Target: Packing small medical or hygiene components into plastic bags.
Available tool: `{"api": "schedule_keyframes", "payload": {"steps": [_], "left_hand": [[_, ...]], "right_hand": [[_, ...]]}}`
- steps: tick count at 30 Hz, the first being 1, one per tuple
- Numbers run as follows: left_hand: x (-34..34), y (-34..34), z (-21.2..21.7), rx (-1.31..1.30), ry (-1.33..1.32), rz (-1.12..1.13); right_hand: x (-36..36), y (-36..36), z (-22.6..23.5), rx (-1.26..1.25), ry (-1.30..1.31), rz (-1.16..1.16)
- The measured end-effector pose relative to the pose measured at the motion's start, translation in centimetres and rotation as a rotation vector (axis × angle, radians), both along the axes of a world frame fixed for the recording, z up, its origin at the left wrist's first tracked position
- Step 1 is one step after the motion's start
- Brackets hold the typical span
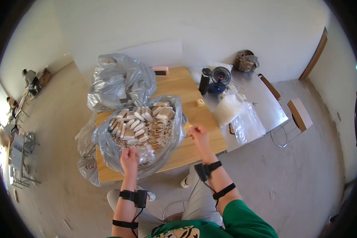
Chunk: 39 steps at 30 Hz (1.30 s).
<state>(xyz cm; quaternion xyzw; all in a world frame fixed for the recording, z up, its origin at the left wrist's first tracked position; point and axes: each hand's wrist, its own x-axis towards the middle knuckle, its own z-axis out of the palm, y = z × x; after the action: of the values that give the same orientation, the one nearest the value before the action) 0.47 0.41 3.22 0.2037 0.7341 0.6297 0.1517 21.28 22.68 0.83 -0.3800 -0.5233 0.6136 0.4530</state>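
A big grey plastic bag (pixel 173 109) stands rolled open on the wooden table (pixel 204 131). Inside lie loose cotton swabs (pixel 156 133) with wooden sticks, and a heap of small packs of swabs (pixel 133 125) in clear wrapping. My left hand (pixel 129 159) is closed at the bag's near edge, its fingers pinching the side of a clear plastic bag (pixel 146 154) that rests over the swabs. To the right of the grey bag, my right hand (pixel 200 137) pinches a small yellow piece (pixel 187 125), too blurred to name exactly.
Another full grey bag (pixel 121 85) stands behind, near a pink box (pixel 160 71). A small yellow box (pixel 200 103) sits on the table's right. The metal side table (pixel 265 95) carries a fan (pixel 220 77), a black bottle (pixel 204 81) and clear bags (pixel 248 123). People sit far left.
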Motion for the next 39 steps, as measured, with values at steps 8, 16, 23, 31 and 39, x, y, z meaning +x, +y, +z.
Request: {"api": "schedule_keyframes", "payload": {"steps": [8,16,23,31,39], "left_hand": [[13.5,12.3,-1.3,-0.115,0.178,-0.576],[13.3,20.3,-10.8,-0.269,0.290,-0.632],[15.9,20.6,-10.3,-0.249,0.852,-0.620],[17.4,20.6,-11.9,-0.519,1.049,-0.755],[17.0,20.4,-11.8,-0.548,0.967,-0.761]], "right_hand": [[10.3,9.0,-8.4,0.043,-0.685,-0.210],[9.1,10.2,-7.6,0.142,-0.935,-0.191],[9.7,8.6,-8.3,0.478,-0.912,-0.405],[7.9,8.7,-8.0,0.842,-1.177,0.021],[6.9,8.7,-7.6,0.729,-1.310,0.135]]}}
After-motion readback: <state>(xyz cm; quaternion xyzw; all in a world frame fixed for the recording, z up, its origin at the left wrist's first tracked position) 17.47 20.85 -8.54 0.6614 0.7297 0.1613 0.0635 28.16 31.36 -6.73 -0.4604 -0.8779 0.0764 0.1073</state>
